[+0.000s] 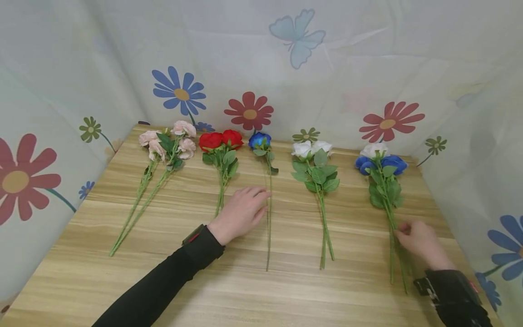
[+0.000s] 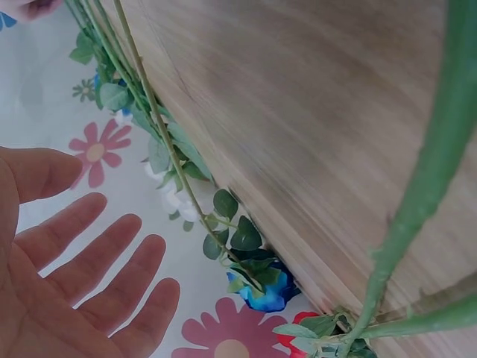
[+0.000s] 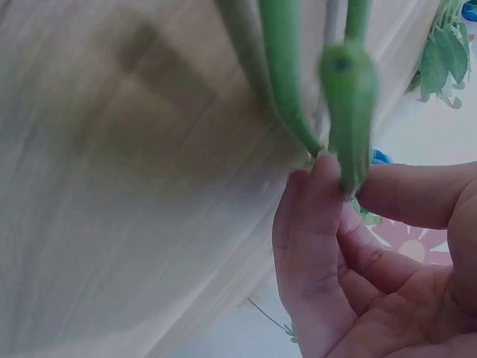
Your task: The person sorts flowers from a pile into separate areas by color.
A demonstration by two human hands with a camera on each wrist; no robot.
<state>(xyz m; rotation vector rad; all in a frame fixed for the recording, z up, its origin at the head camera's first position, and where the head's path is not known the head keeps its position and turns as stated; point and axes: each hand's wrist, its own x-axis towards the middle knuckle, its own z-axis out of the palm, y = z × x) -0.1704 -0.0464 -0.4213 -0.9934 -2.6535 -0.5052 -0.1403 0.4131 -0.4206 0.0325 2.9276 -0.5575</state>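
Observation:
My right hand (image 1: 422, 240) pinches a green stem between thumb and fingers, on the lower stems of a bunch with a white rose (image 1: 374, 150) and blue roses (image 1: 393, 164). In the right wrist view, the pinched stem (image 3: 349, 112) points toward the camera. My left hand (image 1: 239, 215) hovers just left of the thin stem of a single blue rose (image 1: 260, 141). Its fingers (image 2: 130, 276) are spread and slightly bent, with nothing held, in the left wrist view. Whether a fingertip touches that stem, I cannot tell.
Two white roses (image 1: 302, 149) lie between the hands. Farther left are red roses (image 1: 211, 141), partly behind the left hand, and pale pink roses (image 1: 184, 128) on long stems. All lie on a wood-grain table (image 1: 286, 295), edged by a flower-printed curtain (image 1: 229, 59).

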